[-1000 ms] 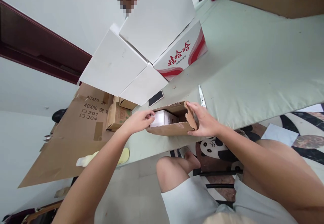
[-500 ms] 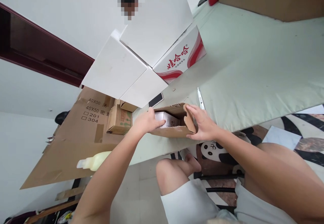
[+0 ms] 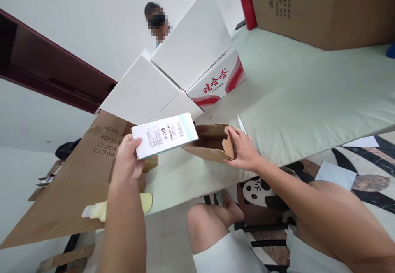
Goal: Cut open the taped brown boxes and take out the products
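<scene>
The left hand grips one end of a white box, held clear above the table near its front edge. The box's other end is at the open mouth of a brown carton. The right hand clasps the carton's flap. A red-printed box stands behind it, and flat cardboard lies at the left.

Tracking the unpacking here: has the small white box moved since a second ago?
Yes. The small white box has come out of the open brown carton to its left, held in the left hand; the right hand grips the carton.
</scene>
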Demonstrator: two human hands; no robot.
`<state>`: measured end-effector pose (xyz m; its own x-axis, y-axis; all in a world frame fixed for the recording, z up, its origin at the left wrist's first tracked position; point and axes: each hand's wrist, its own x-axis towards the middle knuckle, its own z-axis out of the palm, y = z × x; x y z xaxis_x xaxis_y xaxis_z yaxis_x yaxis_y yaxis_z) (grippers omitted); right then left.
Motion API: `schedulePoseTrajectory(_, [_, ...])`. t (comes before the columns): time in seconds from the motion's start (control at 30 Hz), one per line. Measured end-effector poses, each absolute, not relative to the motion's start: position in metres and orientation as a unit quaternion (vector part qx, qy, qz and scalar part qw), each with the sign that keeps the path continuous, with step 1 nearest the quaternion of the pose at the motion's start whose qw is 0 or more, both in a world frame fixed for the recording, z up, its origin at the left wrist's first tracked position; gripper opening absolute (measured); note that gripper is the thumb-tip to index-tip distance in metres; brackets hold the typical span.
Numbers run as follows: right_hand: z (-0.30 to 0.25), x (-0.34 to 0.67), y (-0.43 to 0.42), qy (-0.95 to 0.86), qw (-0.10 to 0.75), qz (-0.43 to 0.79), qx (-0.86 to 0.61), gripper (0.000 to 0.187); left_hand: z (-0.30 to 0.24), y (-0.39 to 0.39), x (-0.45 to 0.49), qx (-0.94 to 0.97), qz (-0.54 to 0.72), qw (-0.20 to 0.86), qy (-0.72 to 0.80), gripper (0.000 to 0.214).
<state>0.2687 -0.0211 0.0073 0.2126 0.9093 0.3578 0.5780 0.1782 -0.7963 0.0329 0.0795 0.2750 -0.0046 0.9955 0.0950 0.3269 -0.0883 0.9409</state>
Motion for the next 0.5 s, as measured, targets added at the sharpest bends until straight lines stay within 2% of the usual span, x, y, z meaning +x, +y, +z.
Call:
schedulePoseTrajectory(0.1, [0.009,0.267,-0.016,-0.572,0.471,0.161,-0.652,0.119,0.214,0.085,0.002,0.466,0.517,0.500,0.516,0.043])
schedulePoseTrajectory(0.23, [0.010,0.282,-0.007,-0.506,0.479,0.112,-0.709,0.122,0.111,0.082,-0.026,0.341,0.570,0.591,0.458,0.048])
schedulePoseTrajectory(0.37, [0.008,0.307,0.007,-0.438,0.483,0.046,-0.757,0.126,0.033,0.075,-0.030,0.296,0.550,0.659,0.419,0.048])
schedulePoseTrajectory(0.43, [0.007,0.320,0.014,-0.408,0.482,0.032,-0.775,0.128,0.009,0.071,-0.030,0.292,0.527,0.680,0.419,0.046])
schedulePoseTrajectory(0.5, [0.009,0.329,0.015,-0.399,0.480,0.018,-0.781,0.128,-0.008,0.063,-0.031,0.291,0.471,0.721,0.416,0.052])
